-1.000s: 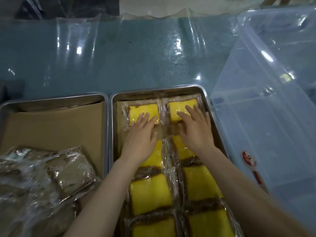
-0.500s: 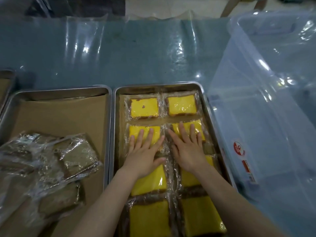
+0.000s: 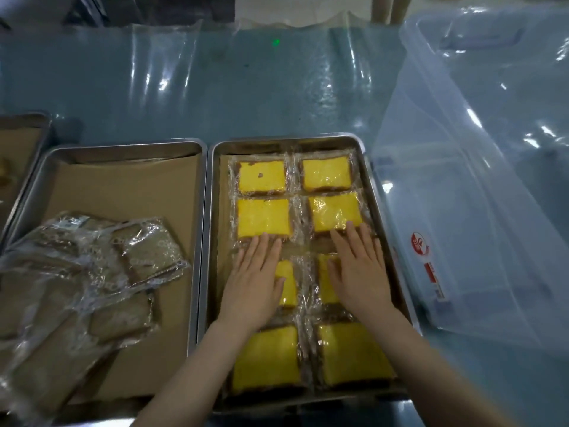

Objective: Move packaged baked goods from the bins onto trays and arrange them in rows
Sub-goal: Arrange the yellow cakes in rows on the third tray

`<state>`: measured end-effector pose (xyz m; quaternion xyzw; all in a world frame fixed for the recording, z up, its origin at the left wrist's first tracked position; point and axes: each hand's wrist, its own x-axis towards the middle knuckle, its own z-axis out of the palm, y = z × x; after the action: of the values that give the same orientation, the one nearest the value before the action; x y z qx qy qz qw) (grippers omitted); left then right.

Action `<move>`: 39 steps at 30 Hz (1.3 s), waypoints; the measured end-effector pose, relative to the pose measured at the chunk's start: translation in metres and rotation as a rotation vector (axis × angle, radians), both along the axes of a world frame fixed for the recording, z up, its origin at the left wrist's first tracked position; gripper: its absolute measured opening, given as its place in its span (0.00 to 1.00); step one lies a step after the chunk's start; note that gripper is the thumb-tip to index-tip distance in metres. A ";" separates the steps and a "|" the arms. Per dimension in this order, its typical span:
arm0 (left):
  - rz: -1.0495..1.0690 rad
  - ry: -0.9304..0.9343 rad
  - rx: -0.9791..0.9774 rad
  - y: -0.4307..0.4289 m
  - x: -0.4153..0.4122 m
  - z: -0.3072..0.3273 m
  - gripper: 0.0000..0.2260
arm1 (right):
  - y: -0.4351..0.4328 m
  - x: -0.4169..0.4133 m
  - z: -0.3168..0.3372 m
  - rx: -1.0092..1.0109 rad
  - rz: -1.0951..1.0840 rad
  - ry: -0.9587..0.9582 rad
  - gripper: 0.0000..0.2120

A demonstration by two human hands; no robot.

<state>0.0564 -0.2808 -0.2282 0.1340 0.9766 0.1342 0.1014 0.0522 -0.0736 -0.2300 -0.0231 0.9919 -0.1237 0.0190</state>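
Note:
A steel tray [image 3: 212, 229] in the middle holds several clear-wrapped yellow cake slices in two columns, such as the far left slice [image 3: 261, 176] and the near right slice [image 3: 354, 352]. My left hand [image 3: 252, 283] lies flat, fingers spread, on the third slice of the left column [image 3: 288, 283]. My right hand [image 3: 358, 272] lies flat on the third slice of the right column [image 3: 324, 280]. Neither hand grips anything. Both slices are mostly hidden under my palms.
To the left, a second steel tray [image 3: 123, 147] lined with brown paper holds a loose heap of wrapped brown baked goods [image 3: 92, 272]. A third tray's corner [image 3: 24, 118] shows at far left. A large clear plastic bin [image 3: 480, 186] stands to the right.
Both hands slid toward me along the tray, from the far rows to the third row. The two far rows of slices are now uncovered.

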 end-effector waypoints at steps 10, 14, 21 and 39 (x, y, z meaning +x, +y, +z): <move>0.104 -0.115 -0.120 0.024 0.057 -0.019 0.32 | -0.012 0.056 -0.012 0.141 -0.019 -0.217 0.28; 0.068 -0.110 -0.148 0.019 0.044 -0.023 0.34 | 0.002 0.037 -0.014 0.169 0.026 -0.199 0.28; 0.017 -0.033 -0.007 0.000 0.067 -0.012 0.32 | 0.012 0.076 -0.010 0.098 0.002 -0.169 0.33; -0.156 -0.198 -0.143 0.007 0.112 -0.017 0.30 | 0.006 0.117 -0.013 0.101 -0.016 -0.279 0.42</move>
<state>0.1687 -0.2734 -0.2449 0.1879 0.9556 0.0686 0.2164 0.1694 -0.0677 -0.2427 0.0033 0.9847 -0.0760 0.1569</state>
